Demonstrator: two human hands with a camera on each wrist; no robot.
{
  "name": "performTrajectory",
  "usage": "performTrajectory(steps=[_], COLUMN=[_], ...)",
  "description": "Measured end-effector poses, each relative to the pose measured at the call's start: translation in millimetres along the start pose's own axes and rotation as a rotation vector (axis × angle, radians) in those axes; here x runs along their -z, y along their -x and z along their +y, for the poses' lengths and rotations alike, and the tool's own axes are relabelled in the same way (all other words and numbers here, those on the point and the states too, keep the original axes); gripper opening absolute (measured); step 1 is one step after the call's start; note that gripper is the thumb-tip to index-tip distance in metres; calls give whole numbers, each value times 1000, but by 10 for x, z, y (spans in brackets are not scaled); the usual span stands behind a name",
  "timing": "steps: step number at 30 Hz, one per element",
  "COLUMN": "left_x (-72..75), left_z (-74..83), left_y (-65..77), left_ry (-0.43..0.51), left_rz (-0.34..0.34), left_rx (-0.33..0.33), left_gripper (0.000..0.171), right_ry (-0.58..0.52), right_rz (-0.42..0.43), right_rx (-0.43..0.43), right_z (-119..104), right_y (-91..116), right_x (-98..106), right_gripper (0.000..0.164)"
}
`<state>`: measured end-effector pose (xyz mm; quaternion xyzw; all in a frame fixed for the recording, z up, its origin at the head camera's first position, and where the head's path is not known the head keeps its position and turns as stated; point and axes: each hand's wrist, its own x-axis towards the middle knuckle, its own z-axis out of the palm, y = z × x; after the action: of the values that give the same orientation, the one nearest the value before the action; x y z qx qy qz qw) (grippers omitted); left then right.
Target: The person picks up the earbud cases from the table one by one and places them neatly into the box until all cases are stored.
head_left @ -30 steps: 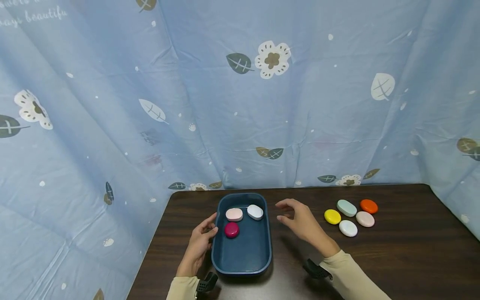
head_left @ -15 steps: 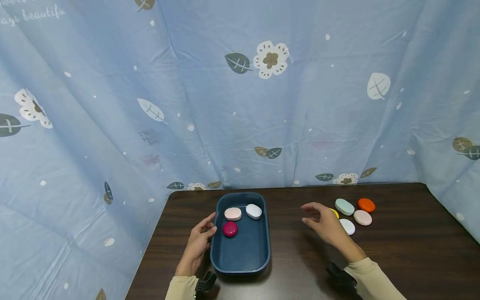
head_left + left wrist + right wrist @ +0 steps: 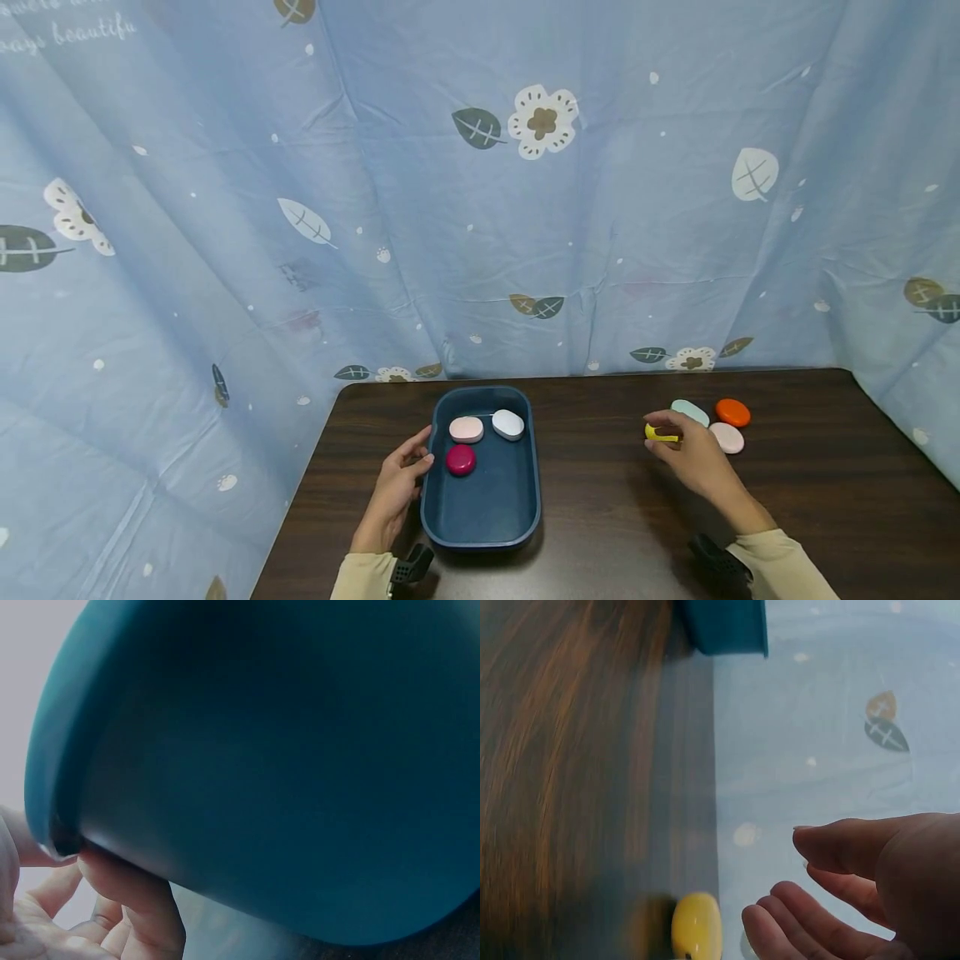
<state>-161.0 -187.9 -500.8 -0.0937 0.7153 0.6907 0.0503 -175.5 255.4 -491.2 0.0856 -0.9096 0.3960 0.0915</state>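
Observation:
My left hand (image 3: 399,492) grips the left wall of a deep blue tray (image 3: 483,546), thumb at the rim and fingers along the outer side. In the left wrist view, the tray's outer wall (image 3: 262,787) fills most of the picture above the fingers. Inside the tray lie a pale pink oval piece (image 3: 467,430), a white one (image 3: 507,425) and a crimson round one (image 3: 461,459). My right hand (image 3: 693,458) hovers over a glossy yellow rounded piece (image 3: 658,433), thumb and fingers parted around it. The right wrist view shows that yellow piece (image 3: 696,927) apart from the fingertips.
Beyond the right hand lie a pale green oval piece (image 3: 690,412), an orange one (image 3: 732,412) and a light pink one (image 3: 727,437). A white piece there is hidden behind the hand. The dark wooden table (image 3: 600,533) ends at a blue patterned curtain (image 3: 420,208).
My right hand has moved right, from beside the tray to the yellow piece, and now covers the white piece near it. The left hand and tray have stayed put.

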Motion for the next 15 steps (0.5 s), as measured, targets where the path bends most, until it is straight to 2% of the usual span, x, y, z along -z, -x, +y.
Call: performTrajectory(steps=[6,15], left_x=[10,20], left_z=[4,2], left_y=[13,21], left_ry=[7,16], left_rz=[-8,-20], left_rx=[0,-7], left_gripper=[49,49], right_ry=[21,94], right_rz=[30,26], right_rx=[-1,-28], right_z=[83,172], right_y=[4,14], right_x=[53,61], right_gripper=[36,41])
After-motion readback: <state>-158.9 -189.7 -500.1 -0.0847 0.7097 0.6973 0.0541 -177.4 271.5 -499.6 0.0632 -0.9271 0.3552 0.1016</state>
